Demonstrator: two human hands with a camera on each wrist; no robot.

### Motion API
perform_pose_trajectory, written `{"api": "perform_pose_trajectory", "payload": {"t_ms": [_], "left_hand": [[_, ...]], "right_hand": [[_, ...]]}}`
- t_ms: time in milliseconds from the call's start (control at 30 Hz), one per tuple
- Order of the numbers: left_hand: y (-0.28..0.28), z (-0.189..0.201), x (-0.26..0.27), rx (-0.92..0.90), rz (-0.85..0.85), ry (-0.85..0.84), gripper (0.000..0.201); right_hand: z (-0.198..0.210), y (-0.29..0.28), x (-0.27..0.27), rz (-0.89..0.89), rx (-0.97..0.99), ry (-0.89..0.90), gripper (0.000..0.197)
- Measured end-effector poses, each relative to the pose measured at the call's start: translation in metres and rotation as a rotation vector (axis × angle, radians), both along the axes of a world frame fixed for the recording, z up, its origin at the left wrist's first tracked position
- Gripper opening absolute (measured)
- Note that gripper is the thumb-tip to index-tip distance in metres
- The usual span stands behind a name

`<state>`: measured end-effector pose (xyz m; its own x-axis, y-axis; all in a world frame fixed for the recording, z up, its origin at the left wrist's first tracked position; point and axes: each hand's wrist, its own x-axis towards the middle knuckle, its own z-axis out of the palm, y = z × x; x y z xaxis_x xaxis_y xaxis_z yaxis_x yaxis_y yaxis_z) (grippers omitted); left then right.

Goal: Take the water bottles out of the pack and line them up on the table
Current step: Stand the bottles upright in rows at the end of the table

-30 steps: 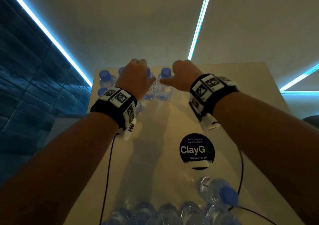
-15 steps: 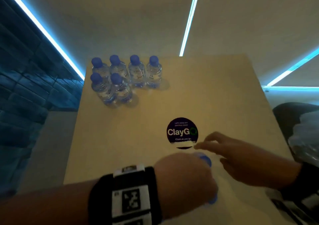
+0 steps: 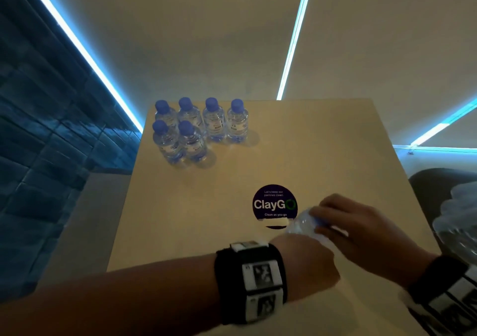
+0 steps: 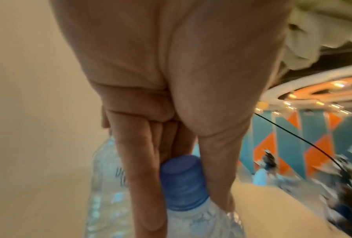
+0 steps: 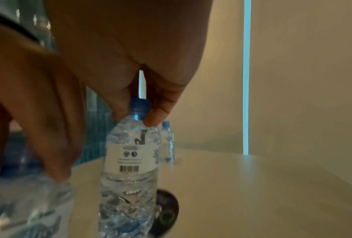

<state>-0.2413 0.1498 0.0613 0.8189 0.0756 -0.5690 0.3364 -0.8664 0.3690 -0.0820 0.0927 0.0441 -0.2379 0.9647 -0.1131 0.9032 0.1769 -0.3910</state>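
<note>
The right hand (image 3: 361,228) pinches the blue cap of a clear plastic water bottle with a white label (image 5: 130,161) between thumb and fingertips. In the right wrist view this bottle stands with its long axis upright, cap pointing up into the hand, its base down by the round dark "ClayGo" sticker (image 3: 275,205).

The left hand (image 3: 307,266) curls round the neck of a second clear blue-capped bottle (image 4: 183,185); its cap points back toward the wrist and its body runs away from the hand. Whether it touches the beige desk (image 3: 322,155) cannot be told. Both held bottles sit at the desk's 5 o'clock area, just past the sticker, the hands close beside each other.

Six more blue-capped water bottles (image 3: 200,129) stand upright at the desk's 11 o'clock corner, four in the far row and two in front. The crinkled clear plastic pack (image 3: 456,222) lies off the desk at 3 o'clock.
</note>
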Motion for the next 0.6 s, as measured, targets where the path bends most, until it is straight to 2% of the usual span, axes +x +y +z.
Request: {"api": "perform_pose_trajectory", "payload": {"t_ms": [33, 100, 167, 200, 267, 367, 467, 533, 600], "left_hand": [[0.006, -0.001, -0.001, -0.025, 0.128, -0.043, 0.023], [0.027, 0.009, -0.011, 0.052, 0.202, -0.134, 0.025], [0.052, 0.018, -0.02, 0.127, 0.242, -0.212, 0.015], [0.066, 0.021, -0.026, 0.163, 0.244, -0.239, 0.017], [0.096, 0.022, -0.035, 0.299, 0.23, -0.287, 0.031], [0.144, 0.018, -0.05, 0.361, 0.319, -0.254, 0.049], [0.178, 0.002, -0.061, 0.407, 0.441, -0.185, 0.034], [0.194, -0.01, -0.065, 0.458, 0.486, -0.156, 0.019], [0.209, -0.02, -0.068, 0.486, 0.507, -0.124, 0.013]], "right_hand": [[0.005, 0.007, 0.003, -0.041, 0.052, 0.016, 0.029], [0.017, 0.026, 0.008, -0.105, 0.156, 0.033, 0.029], [0.024, 0.049, 0.009, -0.155, 0.212, 0.039, 0.027], [0.024, 0.062, 0.009, -0.168, 0.223, 0.029, 0.027], [0.017, 0.089, 0.003, -0.177, 0.238, -0.006, 0.025], [-0.002, 0.13, -0.012, -0.203, 0.235, -0.009, 0.021], [-0.026, 0.163, -0.032, -0.241, 0.168, -0.015, 0.018], [-0.039, 0.179, -0.043, -0.262, 0.131, -0.042, 0.015], [-0.046, 0.193, -0.053, -0.248, 0.117, -0.094, 0.012]]}}
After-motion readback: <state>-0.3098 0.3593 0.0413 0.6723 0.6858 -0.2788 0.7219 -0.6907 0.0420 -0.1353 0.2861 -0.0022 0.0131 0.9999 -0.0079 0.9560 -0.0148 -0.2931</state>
